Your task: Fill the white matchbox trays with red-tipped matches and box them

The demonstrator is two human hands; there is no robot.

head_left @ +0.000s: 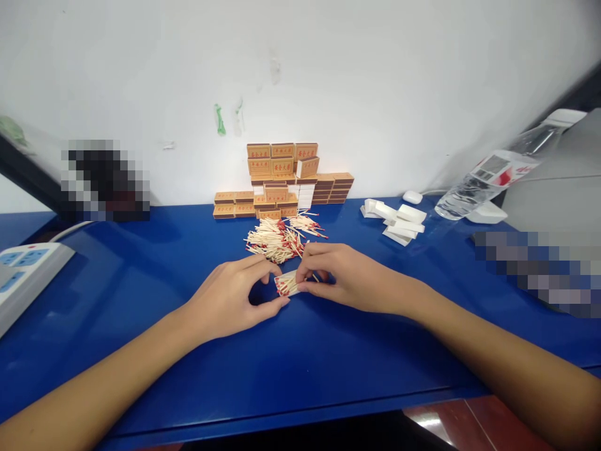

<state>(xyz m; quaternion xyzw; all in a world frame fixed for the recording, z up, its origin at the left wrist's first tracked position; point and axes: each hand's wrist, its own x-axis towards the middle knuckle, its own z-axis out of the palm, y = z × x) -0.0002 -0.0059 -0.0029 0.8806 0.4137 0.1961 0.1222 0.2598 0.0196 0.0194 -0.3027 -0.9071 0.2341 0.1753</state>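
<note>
A small white matchbox tray (277,282) lies on the blue table, with red-tipped matches (287,286) in it. My left hand (230,294) curves around the tray's left end, thumb on the near side and index finger on the far side. At the tray's right end, the fingers of my right hand (335,275) are pinched together on matches and cover that end. Just beyond both hands is a loose heap of matches (272,240), with heads pointing in different directions.
Yellow-brown matchboxes (282,166) are stacked against the wall. White trays (399,222) lie in a pile at the right, near a tilted plastic bottle (498,169) and a small white case (412,197). A power strip (35,275) rests on the table (300,357) at left.
</note>
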